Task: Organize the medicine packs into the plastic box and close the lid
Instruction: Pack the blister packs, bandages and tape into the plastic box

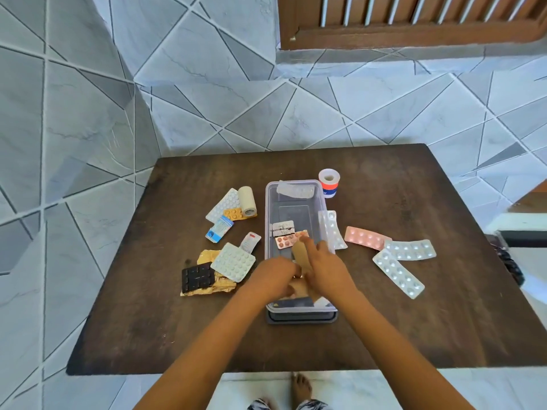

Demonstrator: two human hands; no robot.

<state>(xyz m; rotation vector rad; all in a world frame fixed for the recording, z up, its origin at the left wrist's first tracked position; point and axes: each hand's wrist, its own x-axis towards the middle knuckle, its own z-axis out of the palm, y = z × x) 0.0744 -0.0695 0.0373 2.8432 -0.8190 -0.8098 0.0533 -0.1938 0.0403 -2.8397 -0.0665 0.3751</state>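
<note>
A clear plastic box stands open in the middle of the dark table, resting on its grey lid. Inside lie a silver blister, a pink-pill blister and a white strip at the far end. My left hand and my right hand are both over the box's near half, holding tan packs between them. Loose blister packs lie left and right of the box, one pink.
A bandage roll sits at the left back, a tape roll behind the box. A black blister lies on gold foil. A white strip leans on the box's right wall. Tiled walls surround the table.
</note>
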